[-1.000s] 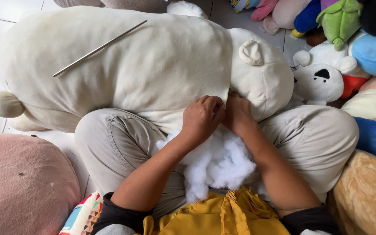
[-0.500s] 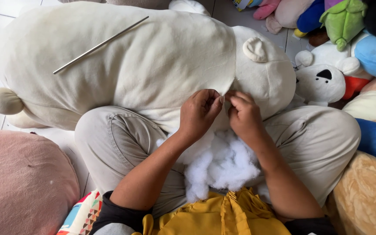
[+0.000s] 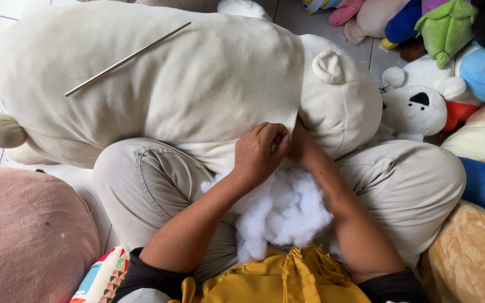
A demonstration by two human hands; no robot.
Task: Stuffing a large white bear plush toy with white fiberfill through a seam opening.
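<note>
A large cream plush bear [image 3: 186, 84] lies across my crossed legs, head to the right. My left hand [image 3: 260, 150] is curled and pinches the fabric at the seam between body and head. Most of my right hand [image 3: 300, 147] is hidden, pushed into that neck opening under the bear's head. A heap of white stuffing fibre [image 3: 282, 209] sits in my lap just below both hands. A thin metal rod [image 3: 127, 58] rests on the bear's back.
A pink cushion [image 3: 29, 235] lies at lower left. A white plush bear head [image 3: 413, 109] and a pile of blue, green and pink plush toys [image 3: 444, 28] crowd the right side. A tan plush [image 3: 472, 252] sits at lower right. White floor tiles show at upper left.
Half a second ago both hands were out at the seam with fingertips together. Now my right hand has gone into the opening and my left hand has closed on the fabric.
</note>
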